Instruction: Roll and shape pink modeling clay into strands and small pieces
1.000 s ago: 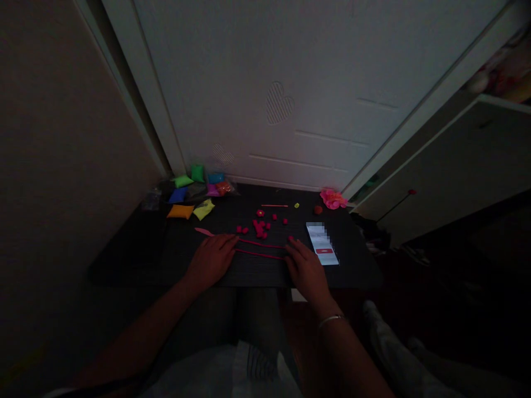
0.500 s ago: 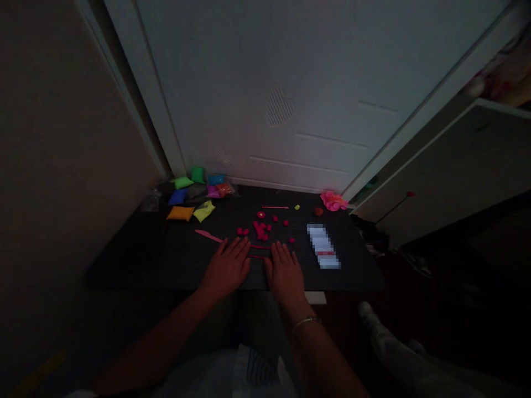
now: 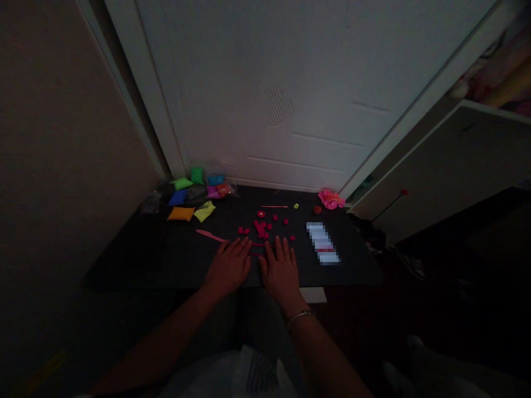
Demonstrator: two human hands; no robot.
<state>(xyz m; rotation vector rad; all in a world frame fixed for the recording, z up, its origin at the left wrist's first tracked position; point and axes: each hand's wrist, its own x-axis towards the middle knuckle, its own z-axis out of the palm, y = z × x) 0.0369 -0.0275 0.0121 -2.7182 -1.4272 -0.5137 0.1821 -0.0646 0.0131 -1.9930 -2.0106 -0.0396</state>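
Head view, lower centre: our left hand and right hand lie flat over pink strands; apparently rolling; next move wants even pressure.

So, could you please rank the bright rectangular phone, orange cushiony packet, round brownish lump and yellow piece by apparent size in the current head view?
Bright rectangular phone
Orange cushiony packet
Round brownish lump
Yellow piece

Left hand, bare, lies palm down, fingers stretched forward, close together! Right hand, bare too, palm down just beside it, fingers slightly fanned, thumbs on the facing sides, a gap between! Left forearm slants in low, right forearm more steeply!
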